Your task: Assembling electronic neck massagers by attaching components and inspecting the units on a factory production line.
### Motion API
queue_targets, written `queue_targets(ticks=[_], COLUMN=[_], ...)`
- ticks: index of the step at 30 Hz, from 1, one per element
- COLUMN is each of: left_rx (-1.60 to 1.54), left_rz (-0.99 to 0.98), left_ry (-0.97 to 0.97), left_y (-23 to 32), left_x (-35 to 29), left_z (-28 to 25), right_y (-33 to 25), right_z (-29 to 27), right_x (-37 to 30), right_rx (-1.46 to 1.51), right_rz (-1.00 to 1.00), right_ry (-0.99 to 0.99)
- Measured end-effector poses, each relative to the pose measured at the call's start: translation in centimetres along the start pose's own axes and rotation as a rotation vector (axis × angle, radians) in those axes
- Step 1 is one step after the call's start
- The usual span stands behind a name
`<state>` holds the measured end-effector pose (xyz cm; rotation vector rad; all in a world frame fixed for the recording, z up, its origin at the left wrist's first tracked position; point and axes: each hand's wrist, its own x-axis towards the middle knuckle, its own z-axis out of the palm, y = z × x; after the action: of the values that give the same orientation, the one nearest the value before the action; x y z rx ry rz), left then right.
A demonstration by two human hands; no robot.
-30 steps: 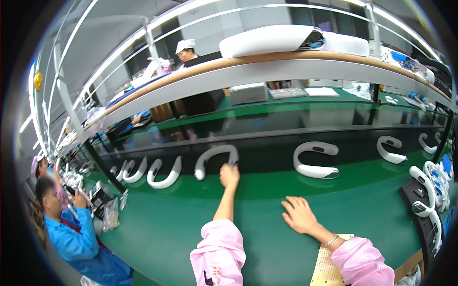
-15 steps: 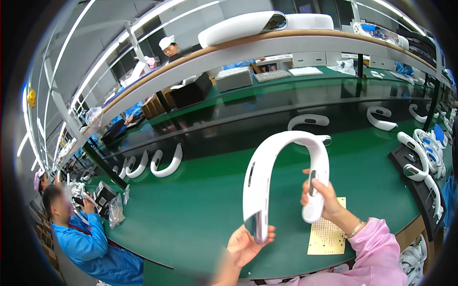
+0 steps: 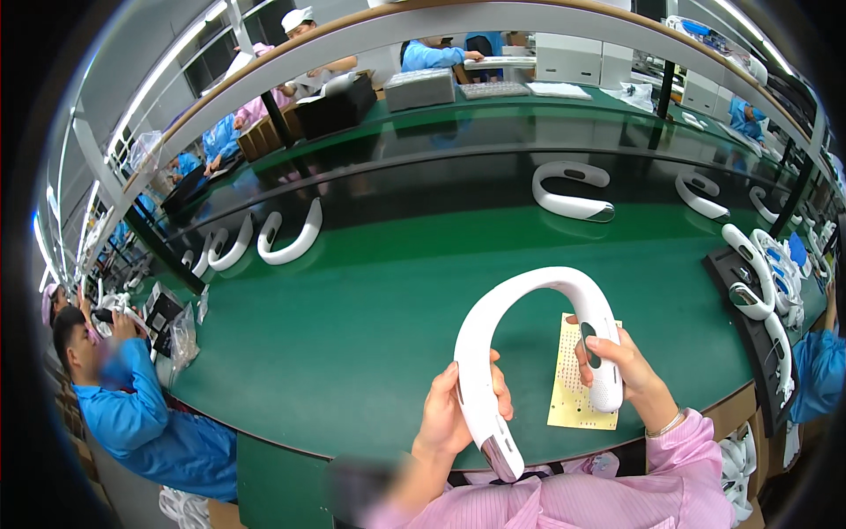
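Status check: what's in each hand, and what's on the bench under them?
Left hand grips one arm of the white U-shaped neckband; right hand grips the other. Neckband held above the green bench. Yellow perforated card lies below it.

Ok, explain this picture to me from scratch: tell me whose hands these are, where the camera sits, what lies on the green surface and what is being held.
There is no machine here. The picture comes from a wide fisheye camera worn on a person's head, looking down, so straight edges bend near the rim. The two hands at the bottom, in pink sleeves, are that person's own. The left hand grips one arm of a white U-shaped neckband device, and the right hand grips the other arm, so the piece is held up above the green worktable. Under it lies a pale yellow perforated card. Further back, more white U-shaped pieces lie in a row along a darker strip. At the right edge a dark tray carries several more. At the left, a co-worker in a blue coat is busy at a lower bench.
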<state>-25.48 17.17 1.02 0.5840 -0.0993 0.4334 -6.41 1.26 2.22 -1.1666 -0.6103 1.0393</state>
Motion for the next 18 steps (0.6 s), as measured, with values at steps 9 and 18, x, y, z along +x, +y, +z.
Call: queue_targets(ticks=[9, 18], left_rx=[-0.295, -0.248], left_rz=[0.090, 0.062], left_ry=[0.086, 0.178], left_y=[1.1, 1.5], left_x=[0.0, 1.1], left_z=[-1.4, -0.2], right_y=[1.3, 2.0], right_z=[0.6, 1.4], right_x=[-0.1, -0.5], right_rx=[0.200, 0.184], right_rz=[-0.121, -0.017], right_ry=[-0.104, 0.001])
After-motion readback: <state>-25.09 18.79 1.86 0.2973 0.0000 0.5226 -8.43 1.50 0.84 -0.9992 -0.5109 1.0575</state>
